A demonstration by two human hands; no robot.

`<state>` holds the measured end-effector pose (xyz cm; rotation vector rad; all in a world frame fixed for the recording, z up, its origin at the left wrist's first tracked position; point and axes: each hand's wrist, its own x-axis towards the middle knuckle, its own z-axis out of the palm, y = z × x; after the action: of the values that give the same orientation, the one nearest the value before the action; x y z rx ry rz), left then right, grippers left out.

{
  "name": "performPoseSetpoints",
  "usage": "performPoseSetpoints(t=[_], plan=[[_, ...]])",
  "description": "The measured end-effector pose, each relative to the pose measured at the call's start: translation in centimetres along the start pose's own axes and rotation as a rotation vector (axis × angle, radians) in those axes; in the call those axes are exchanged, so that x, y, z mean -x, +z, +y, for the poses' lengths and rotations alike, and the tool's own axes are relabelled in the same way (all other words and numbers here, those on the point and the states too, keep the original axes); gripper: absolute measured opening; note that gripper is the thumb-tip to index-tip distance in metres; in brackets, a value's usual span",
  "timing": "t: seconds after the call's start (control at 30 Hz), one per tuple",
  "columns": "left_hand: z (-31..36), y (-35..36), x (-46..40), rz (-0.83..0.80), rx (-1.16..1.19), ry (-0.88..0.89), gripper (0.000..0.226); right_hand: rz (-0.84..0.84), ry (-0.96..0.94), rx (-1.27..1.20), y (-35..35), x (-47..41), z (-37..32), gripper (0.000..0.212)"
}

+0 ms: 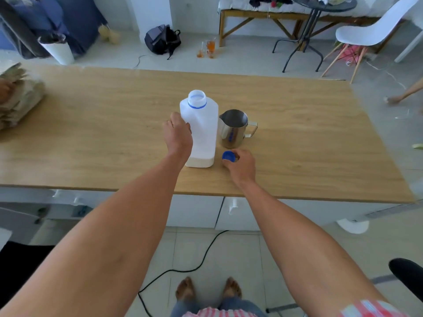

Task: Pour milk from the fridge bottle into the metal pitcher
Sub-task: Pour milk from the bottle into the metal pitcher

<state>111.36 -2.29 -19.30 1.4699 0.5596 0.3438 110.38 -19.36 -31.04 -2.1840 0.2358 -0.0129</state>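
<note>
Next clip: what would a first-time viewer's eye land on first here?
The tall white bottle standing uncapped mid-table, gripped at its side by the left hand. Right beside it, a shiny metal pitcher, and in front of that the right hand holding the blue cap just above the wooden table.

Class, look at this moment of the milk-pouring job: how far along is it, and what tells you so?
Done: the blue cap is off and the bottle stands open on the table. In hand: the left hand grips the bottle's side, and the right hand holds the cap low by the tabletop. Left: the bottle is upright and the metal pitcher beside it shows no milk, so the pour itself remains.
</note>
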Motion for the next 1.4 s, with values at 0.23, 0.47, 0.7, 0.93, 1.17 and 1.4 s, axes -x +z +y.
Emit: performPoseSetpoints(t=[0.23,0.47,0.7,0.93,1.17,1.4], plan=[[-0.1,0.1,-0.1,-0.006,0.02,0.023,0.029,-0.027,0.035,0.032,0.1,-0.1,0.3,0.049],[0.0,0.1,0.2,-0.003,0.046,0.025,0.031,0.233,0.024,-0.127,-2.9,-1.0,-3.5,0.011],[-0.1,0.0,-0.1,0.013,0.026,0.023,0.021,0.005,0.128,-0.033,-5.9,-7.0,-6.0,0.049],[-0.5,-0.2,-0.7,-0.031,0.006,-0.018,0.024,-0.127,0.147,0.041,-7.1,-7.3,-5.2,0.024],[0.4,-0.2,-0.2,-0.027,0.025,-0.057,0.025,-0.247,0.257,-0.207,-6.7,-5.8,-4.7,0.02],[2.7,0.0,-0.9,-0.094,-0.152,0.053,0.031,-0.202,0.303,-0.35,-5.5,-4.3,-4.7,0.017]])
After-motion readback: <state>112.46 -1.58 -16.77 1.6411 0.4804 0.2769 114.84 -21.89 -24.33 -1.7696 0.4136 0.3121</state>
